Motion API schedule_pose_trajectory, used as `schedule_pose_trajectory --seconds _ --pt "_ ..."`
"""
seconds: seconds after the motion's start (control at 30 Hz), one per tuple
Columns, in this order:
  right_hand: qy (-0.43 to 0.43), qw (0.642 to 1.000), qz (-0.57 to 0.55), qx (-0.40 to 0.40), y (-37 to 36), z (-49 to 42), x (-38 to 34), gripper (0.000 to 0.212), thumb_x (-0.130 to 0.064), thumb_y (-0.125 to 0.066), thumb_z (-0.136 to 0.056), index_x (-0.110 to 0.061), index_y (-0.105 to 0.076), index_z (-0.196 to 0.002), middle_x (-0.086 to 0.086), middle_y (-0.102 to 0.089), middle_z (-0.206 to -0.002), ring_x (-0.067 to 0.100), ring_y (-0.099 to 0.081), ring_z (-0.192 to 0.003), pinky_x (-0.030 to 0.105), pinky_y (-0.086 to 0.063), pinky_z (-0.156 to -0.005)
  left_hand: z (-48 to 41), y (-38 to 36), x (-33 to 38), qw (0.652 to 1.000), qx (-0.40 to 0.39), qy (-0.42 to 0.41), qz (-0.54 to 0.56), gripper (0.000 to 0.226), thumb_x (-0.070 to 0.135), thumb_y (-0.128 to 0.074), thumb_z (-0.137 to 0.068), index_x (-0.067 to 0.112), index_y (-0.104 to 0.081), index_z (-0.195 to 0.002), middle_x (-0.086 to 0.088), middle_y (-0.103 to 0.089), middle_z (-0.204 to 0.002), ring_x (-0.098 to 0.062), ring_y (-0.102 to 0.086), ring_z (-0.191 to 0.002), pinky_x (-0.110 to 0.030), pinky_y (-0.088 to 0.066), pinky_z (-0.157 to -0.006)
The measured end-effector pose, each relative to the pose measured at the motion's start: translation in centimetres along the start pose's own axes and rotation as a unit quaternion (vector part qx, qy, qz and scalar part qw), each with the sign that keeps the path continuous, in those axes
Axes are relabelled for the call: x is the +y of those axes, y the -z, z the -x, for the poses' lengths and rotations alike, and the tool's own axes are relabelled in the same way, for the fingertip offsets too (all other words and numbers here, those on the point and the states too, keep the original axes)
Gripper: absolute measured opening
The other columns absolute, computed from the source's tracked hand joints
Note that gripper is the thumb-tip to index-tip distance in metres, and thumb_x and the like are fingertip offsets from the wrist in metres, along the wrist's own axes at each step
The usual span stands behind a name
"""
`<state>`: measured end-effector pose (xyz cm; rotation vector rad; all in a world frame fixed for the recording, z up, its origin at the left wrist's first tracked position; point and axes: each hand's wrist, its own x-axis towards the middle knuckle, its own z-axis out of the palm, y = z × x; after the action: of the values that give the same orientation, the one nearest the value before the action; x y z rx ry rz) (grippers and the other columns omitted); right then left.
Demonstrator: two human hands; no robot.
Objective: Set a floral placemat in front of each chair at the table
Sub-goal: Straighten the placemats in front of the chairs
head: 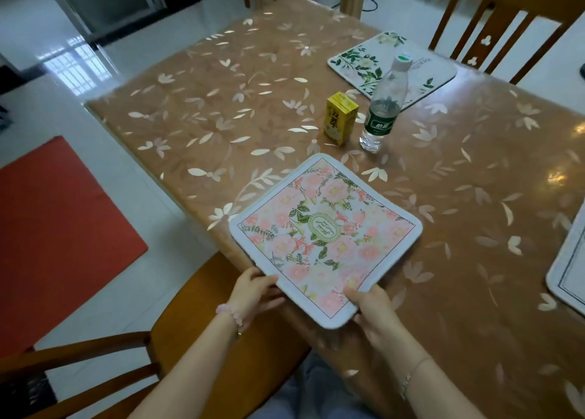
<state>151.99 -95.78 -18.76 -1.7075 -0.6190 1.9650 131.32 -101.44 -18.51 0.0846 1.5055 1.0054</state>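
A pink floral placemat (pixel 326 235) lies at the near edge of the brown leaf-patterned table (pixel 205 108), above a wooden chair seat (pixel 215 333). My left hand (pixel 253 289) grips its near-left edge. My right hand (pixel 370 304) grips its near-right corner. A green-and-white floral placemat (pixel 357 61) lies at the far side in front of another wooden chair (pixel 493 29). The corner of a third mat (pixel 569 270) shows at the right edge of the view.
A yellow drink carton (pixel 341 117) and a clear water bottle (pixel 384 105) stand mid-table between the two mats. An orange-red mat (pixel 57 228) lies on the white tiled floor to the left.
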Motion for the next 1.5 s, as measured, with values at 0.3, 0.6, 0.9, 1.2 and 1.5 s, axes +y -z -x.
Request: schedule_pose_trajectory --seconds 0.3,0.6,0.9,1.2,1.5 --pt "0.039 0.987 0.155 0.017 6.4 -1.1 -3.8 0.039 0.01 -0.05 -0.088 0.002 -0.05 -0.126 0.022 -0.051 -0.135 0.033 -0.057 -0.105 0.041 -0.048 -0.086 -3.6 3.8 5.5 0.982 0.139 -0.1 -0.076 0.036 0.004 -0.055 -0.088 0.005 -0.044 -0.123 -0.014 -0.061 -0.104 -0.026 -0.063 -0.089 -0.029 -0.054 -0.054" --pt "0.044 0.927 0.365 -0.067 6.7 -2.2 -9.9 0.02 0.003 -0.055 -0.088 0.004 -0.06 -0.107 0.001 -0.071 -0.086 0.012 -0.068 -0.071 0.015 -0.052 -0.051 -3.9 4.1 5.3 0.974 0.091 -0.112 -0.175 0.017 0.009 -0.056 -0.089 0.011 -0.056 -0.106 -0.006 -0.059 -0.099 -0.015 -0.06 -0.082 -0.022 -0.051 -0.057" --pt "0.158 0.868 0.469 -0.04 4.0 -5.7 -13.8 0.014 -0.013 -0.063 -0.086 -0.008 -0.065 -0.1 0.005 -0.07 -0.089 0.018 -0.068 -0.076 0.021 -0.054 -0.059 -2.7 3.0 2.6 0.964 0.178 -0.115 -0.161 0.032 -0.003 -0.067 -0.077 0.013 -0.049 -0.098 -0.002 -0.056 -0.081 -0.02 -0.059 -0.079 -0.03 -0.053 -0.058" --pt "0.265 0.781 0.559 0.088 1.2 -9.5 -16.6 0.01 -0.022 -0.065 -0.084 -0.017 -0.056 -0.088 0.003 -0.059 -0.078 0.015 -0.05 -0.063 0.028 -0.033 -0.051 -1.5 -0.4 0.3 0.966 0.232 -0.083 -0.076 0.025 -0.003 -0.07 -0.075 0.01 -0.052 -0.084 -0.01 -0.06 -0.087 -0.022 -0.062 -0.076 -0.03 -0.057 -0.063" --pt "0.247 0.787 0.556 0.103 1.1 -10.9 -16.3 0.027 -0.022 -0.062 -0.087 -0.007 -0.061 -0.108 0.009 -0.062 -0.089 0.019 -0.054 -0.07 0.027 -0.035 -0.053 -1.3 -0.8 0.2 0.967 0.232 -0.08 -0.063 0.026 -0.004 -0.072 -0.073 0.011 -0.051 -0.082 -0.01 -0.06 -0.084 -0.021 -0.064 -0.075 -0.024 -0.056 -0.057"
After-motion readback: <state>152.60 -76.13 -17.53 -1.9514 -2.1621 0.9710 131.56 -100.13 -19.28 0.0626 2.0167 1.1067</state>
